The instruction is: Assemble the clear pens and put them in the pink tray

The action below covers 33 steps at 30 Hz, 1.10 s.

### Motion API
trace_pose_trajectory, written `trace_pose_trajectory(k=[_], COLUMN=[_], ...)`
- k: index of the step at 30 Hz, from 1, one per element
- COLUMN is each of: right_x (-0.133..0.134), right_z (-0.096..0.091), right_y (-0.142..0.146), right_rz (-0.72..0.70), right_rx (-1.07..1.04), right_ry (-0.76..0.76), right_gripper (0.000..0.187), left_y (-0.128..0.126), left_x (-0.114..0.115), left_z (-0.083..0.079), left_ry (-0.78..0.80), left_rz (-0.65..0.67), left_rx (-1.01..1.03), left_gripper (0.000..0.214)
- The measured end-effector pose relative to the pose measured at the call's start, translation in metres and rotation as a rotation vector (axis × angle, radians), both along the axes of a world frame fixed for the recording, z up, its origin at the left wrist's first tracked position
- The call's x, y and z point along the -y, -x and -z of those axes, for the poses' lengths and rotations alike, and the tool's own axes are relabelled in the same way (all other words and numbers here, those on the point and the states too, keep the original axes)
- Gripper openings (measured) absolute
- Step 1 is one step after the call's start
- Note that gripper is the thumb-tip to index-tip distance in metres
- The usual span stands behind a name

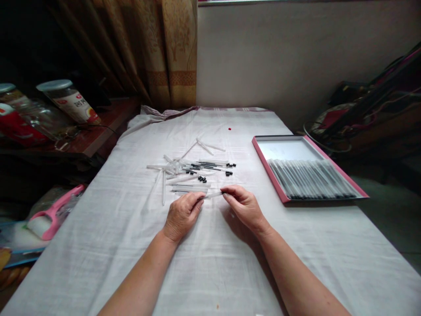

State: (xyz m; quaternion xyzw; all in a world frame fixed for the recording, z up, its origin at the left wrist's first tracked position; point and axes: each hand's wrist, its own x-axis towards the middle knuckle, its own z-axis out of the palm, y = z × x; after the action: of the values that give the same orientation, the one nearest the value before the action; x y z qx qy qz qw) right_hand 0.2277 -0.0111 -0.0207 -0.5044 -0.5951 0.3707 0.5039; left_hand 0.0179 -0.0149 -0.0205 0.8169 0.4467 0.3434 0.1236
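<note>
Both of my hands grip one clear pen (214, 195) held level just above the cloth. My left hand (184, 213) pinches its left end, hiding the tip. At the other end, the fingertips of my right hand (245, 205) are closed on a small dark part that looks like an end plug; whether it is fully seated is hidden. Beyond my hands lie loose clear pen barrels (163, 186), thin black ink refills (210, 166) and several small black plugs (201, 179).
To the right, a pink-edged open box (269, 174) holds a row of pens (312, 180). A tiny red piece (229, 129) lies far back on the white cloth (184, 281). Jars (74, 103) stand on a brown side table (98, 136) at left, above a pink handle-like object (54, 215).
</note>
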Motion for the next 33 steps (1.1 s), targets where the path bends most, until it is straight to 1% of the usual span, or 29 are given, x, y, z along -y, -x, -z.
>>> trace_pose_trajectory(k=[4,7,10,12,14,17,19,22,24,26,29,33], right_x=[0.001,0.002,0.002,0.002,0.003,0.004,0.004,0.004,0.004,0.004,0.004,0.004], right_z=[-0.001,-0.004,-0.007,-0.007,-0.006,-0.003,-0.002,-0.004,-0.005,-0.005,-0.004,-0.005], right_y=[-0.002,-0.005,-0.007,-0.008,-0.010,-0.012,-0.013,-0.012,-0.011,-0.012,-0.014,-0.015], right_rz=[0.018,-0.012,-0.053,-0.055,-0.056,-0.100,-0.142,-0.123,-0.097,-0.098,-0.108,-0.126], right_rx=[0.058,0.114,0.223,0.295,0.301,0.185,0.140,0.197,0.267,0.318,0.295,0.255], right_ry=[-0.006,0.021,0.027,0.030,0.055,0.111,0.106,0.056,0.043,0.037,0.038,0.037], right_gripper=[0.020,0.017,0.031,0.040,0.043,0.032,0.027,0.019,0.026,0.031,0.022,0.017], left_y=[0.000,0.001,0.000,0.000,-0.001,-0.001,0.000,0.000,0.000,0.000,0.000,-0.001], left_x=[0.000,0.000,0.001,0.001,0.002,0.002,0.001,0.001,0.002,0.002,0.002,0.001], left_z=[0.000,0.000,-0.002,-0.003,-0.004,-0.003,-0.002,-0.001,-0.001,0.000,0.000,-0.001], left_ry=[-0.021,-0.047,-0.046,-0.036,-0.027,-0.017,-0.010,0.000,0.000,-0.004,-0.005,0.005], left_rz=[0.002,0.010,0.035,0.048,0.045,0.024,0.018,0.028,0.038,0.042,0.031,0.019], left_rx=[-0.001,0.004,-0.008,-0.019,-0.020,-0.012,-0.009,-0.007,-0.006,-0.007,-0.007,0.002], left_gripper=[0.019,0.020,0.020,0.020,0.020,0.019,0.019,0.019,0.019,0.019,0.019,0.019])
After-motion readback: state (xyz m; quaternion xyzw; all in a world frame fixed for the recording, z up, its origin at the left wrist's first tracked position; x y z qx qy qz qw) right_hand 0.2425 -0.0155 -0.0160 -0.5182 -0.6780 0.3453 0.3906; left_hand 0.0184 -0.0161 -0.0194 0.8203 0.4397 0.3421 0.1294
